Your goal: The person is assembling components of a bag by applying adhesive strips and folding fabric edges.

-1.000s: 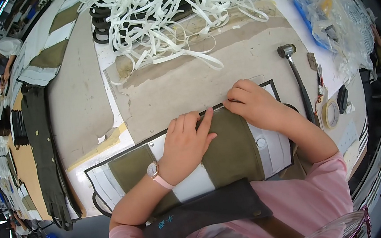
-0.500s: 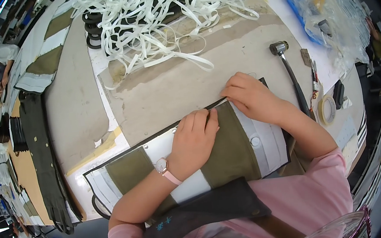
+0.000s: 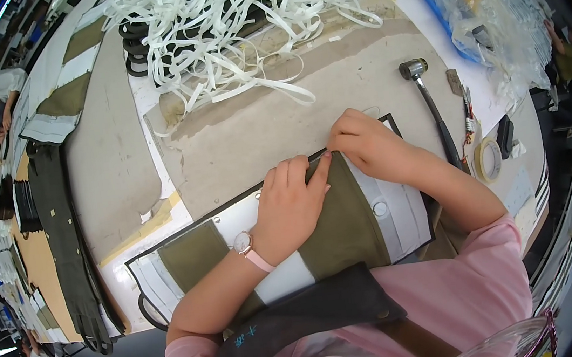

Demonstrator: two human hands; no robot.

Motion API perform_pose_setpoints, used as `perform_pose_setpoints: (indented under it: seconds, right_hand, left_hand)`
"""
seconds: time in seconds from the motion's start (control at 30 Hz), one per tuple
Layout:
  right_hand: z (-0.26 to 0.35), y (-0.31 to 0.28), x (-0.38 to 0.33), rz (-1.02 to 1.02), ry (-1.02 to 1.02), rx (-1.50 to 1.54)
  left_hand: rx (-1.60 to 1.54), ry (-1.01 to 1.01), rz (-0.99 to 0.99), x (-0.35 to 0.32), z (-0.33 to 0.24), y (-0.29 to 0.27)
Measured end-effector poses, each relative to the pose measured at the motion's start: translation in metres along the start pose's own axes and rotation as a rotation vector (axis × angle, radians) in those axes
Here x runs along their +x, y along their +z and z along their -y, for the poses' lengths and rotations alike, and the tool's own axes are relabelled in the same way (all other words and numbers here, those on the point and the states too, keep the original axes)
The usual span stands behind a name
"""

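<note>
A long fabric panel [image 3: 339, 225] with olive and white bands and a black edge lies slantwise before me. My left hand [image 3: 293, 206], a pink-strapped watch at its wrist, rests on it. Its fingers bend over the far edge, their tips partly hidden, and the index finger reaches out along that edge. Right beside that fingertip, my right hand [image 3: 365, 140] pinches the same black edge. What lies between its fingertips is too small to make out. Round snaps show on the white bands.
Beyond the panel lies a heap of white straps [image 3: 234, 36]. To the right are a hammer [image 3: 433, 109], a tape roll [image 3: 488, 160], wire-like tools [image 3: 469, 122] and clear plastic bags [image 3: 495, 35]. Dark straps [image 3: 63, 232] and a banded panel [image 3: 65, 96] lie on the left.
My left index finger has straightened towards my right hand along the far edge. The right hand has shifted slightly left, and the two hands are now closer together.
</note>
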State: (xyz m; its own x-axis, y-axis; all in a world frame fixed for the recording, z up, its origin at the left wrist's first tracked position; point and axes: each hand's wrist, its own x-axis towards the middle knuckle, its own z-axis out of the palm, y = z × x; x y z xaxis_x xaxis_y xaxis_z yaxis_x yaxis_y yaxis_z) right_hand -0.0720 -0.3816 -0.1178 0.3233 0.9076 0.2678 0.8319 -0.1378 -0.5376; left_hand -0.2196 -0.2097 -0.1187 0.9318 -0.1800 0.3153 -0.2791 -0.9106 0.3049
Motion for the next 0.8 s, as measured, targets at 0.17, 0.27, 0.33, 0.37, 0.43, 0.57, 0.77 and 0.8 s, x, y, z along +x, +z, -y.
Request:
perform_pose_setpoints:
  seconds: [0.17,0.27,0.33,0.37,0.43,0.57,0.77,0.8]
  right_hand:
    - [0.005,-0.008,-0.005,0.045,-0.134,-0.178]
    - [0.012,-0.012,-0.005,0.077,-0.233,-0.319]
    - [0.016,-0.011,-0.005,0.138,-0.223,-0.444]
    - [0.014,-0.012,-0.005,0.142,-0.227,-0.448]
    - [0.007,-0.012,-0.006,0.007,-0.084,-0.258]
    - [0.003,-0.016,-0.011,-0.107,0.099,-0.122]
    - [0.008,-0.022,-0.004,-0.080,0.144,-0.141]
    - [0.006,-0.024,-0.003,-0.051,0.145,-0.148]
  left_hand:
    - [-0.024,0.013,-0.023,-0.001,0.003,-0.001]
    - [0.071,0.012,0.041,0.003,0.000,-0.004]
    - [0.133,-0.016,0.091,0.009,-0.007,-0.003]
    - [0.133,-0.010,0.114,0.015,-0.012,-0.001]
    - [0.129,-0.008,0.130,0.015,-0.014,0.003]
    - [-0.027,0.051,-0.044,0.008,-0.006,0.011]
    - [-0.047,0.029,-0.025,0.012,-0.008,0.011]
    - [-0.049,0.025,-0.008,0.014,-0.007,0.011]
